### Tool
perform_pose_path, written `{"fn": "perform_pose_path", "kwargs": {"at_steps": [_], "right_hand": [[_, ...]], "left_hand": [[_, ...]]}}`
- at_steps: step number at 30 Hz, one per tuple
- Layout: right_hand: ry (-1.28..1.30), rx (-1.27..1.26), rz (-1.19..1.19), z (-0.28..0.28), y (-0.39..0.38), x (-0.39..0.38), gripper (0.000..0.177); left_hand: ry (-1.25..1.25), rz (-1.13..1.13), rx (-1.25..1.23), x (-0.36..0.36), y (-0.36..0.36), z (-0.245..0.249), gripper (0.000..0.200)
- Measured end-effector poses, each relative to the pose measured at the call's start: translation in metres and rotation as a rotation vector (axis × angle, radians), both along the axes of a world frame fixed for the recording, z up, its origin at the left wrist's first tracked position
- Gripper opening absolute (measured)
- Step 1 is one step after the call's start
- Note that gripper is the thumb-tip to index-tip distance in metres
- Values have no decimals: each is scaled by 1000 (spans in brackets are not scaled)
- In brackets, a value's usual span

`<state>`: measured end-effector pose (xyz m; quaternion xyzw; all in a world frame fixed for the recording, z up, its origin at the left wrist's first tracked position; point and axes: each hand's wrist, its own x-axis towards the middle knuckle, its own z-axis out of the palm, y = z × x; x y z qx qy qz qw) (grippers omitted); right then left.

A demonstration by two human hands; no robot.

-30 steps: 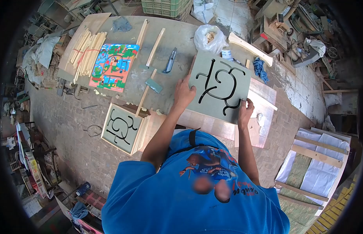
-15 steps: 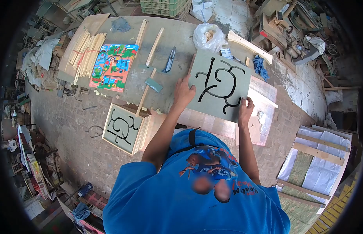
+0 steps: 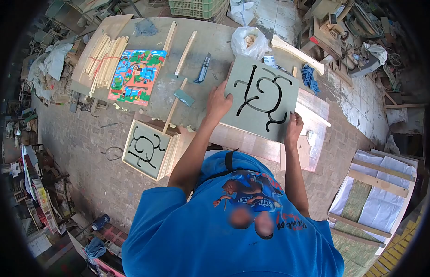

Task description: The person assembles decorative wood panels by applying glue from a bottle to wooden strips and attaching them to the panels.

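Observation:
A square grey board (image 3: 266,96) with curved black grooves lies at the front of the worktable, pale wood showing along its lower edge. My left hand (image 3: 218,103) is closed on its left edge, thumb over the top face. At the lower right corner, my right hand (image 3: 293,128) grips the right edge with curled fingers. Left of my left arm stands a stack of wood-framed panels (image 3: 171,159), and its outer panel (image 3: 143,150) bears a similar groove pattern. Some fingertips are hidden beneath or behind the board.
The worktable (image 3: 210,34) carries a bundle of wood strips (image 3: 106,57), a colourful printed board (image 3: 137,76), a blue utility knife (image 3: 203,68), a green block (image 3: 183,98) and a plastic bag (image 3: 248,42). A blue cloth (image 3: 310,77) lies at the right. A slatted panel (image 3: 372,194) stands lower right.
The grooved board has shifted slightly and its near edge now shows more pale wood. Both hands keep their hold on it. The whole view has moved a little.

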<state>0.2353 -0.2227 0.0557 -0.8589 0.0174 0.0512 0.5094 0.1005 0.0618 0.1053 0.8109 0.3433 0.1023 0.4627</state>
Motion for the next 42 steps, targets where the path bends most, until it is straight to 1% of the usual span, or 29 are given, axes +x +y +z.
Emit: {"fn": "perform_pose_path", "kwargs": {"at_steps": [2, 4, 8, 14, 17, 19, 22, 23, 25, 29, 32, 34, 35, 37, 38, 40, 41, 42], "right_hand": [[-2, 25, -1, 4, 1, 1, 59], [28, 101, -27, 7, 2, 4, 60], [6, 91, -3, 7, 0, 7, 60], [-30, 77, 26, 4, -2, 0, 62], [-41, 60, 5, 7, 2, -4, 61], [-138, 36, -26, 7, 4, -5, 57], [-150, 33, -22, 6, 5, -5, 56], [-150, 33, -22, 6, 4, -4, 56], [-70, 70, 25, 4, 1, -3, 56], [-56, 66, 35, 1, 0, -1, 57], [-70, 63, 18, -1, -1, -2, 56], [-49, 123, 27, -6, -3, 1, 56], [-60, 114, -19, -9, -3, 1, 55], [4, 229, 4, 20, 5, -8, 53], [0, 223, -8, 22, 4, -9, 53], [104, 358, -8, 24, 2, -8, 53], [103, 357, -14, 23, 1, -7, 53], [88, 345, -4, 21, 1, -8, 59]], "left_hand": [[-26, 3, 21, 2, 1, 1, 58], [-56, 17, 10, 3, 3, 5, 57], [-64, 8, 38, 4, 3, 5, 56], [-48, 6, 3, -2, -3, 4, 57], [-42, -1, -29, -4, -4, -5, 57], [-41, 18, 52, -4, -4, -13, 60], [-34, 30, 47, -4, -5, -17, 60], [-34, 30, 48, -4, -5, -17, 60], [-35, 23, 53, -4, -4, -20, 60], [-52, 19, 40, -4, -3, -21, 59], [-66, 16, -17, -5, -4, -13, 56], [-92, 28, -12, -4, -2, -21, 55], [-97, 9, -23, -2, -2, -25, 55], [-99, 17, -37, -1, 1, -30, 55], [-92, 11, -51, -1, 3, -32, 56], [-79, 9, -54, -2, 3, -26, 56], [-65, 19, -53, -2, 3, -23, 56], [-65, 14, -54, -3, 4, -25, 56]]}}
